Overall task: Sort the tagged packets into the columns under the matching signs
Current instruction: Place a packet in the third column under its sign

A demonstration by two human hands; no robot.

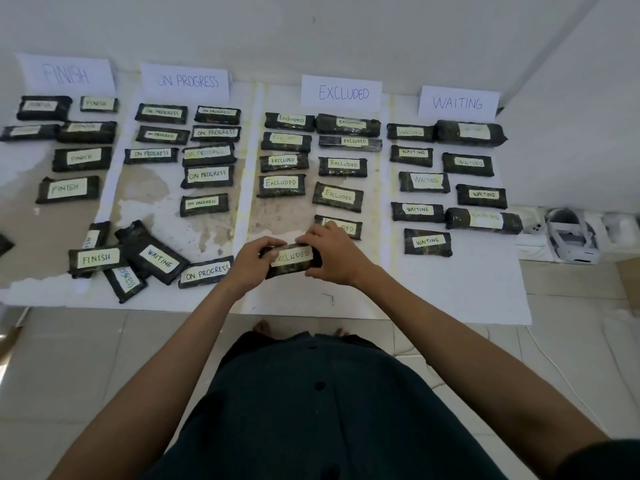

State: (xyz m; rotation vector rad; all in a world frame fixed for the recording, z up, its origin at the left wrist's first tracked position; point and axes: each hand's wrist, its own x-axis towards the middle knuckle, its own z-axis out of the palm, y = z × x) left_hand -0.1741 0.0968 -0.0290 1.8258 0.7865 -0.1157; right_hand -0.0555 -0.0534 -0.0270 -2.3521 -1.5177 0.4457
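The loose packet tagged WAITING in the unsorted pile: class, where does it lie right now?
In the head view the WAITING packet lies tilted at lower left, in the pile between the FINISH packet and the ON PROGRESS packet, far from the WAITING sign.

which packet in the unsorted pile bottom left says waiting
The tilted packet in the pile's middle, its tag slanting down to the right. Its neighbours read FINISH and ON PROGRESS.

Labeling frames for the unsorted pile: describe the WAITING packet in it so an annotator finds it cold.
Start at the ON PROGRESS sign and drop to the near edge of the white sheet, where a jumbled pile lies left of the left hand. The WAITING packet lies on top of that pile, turned diagonally. It is the only WAITING tag there, next to a FINISH packet.
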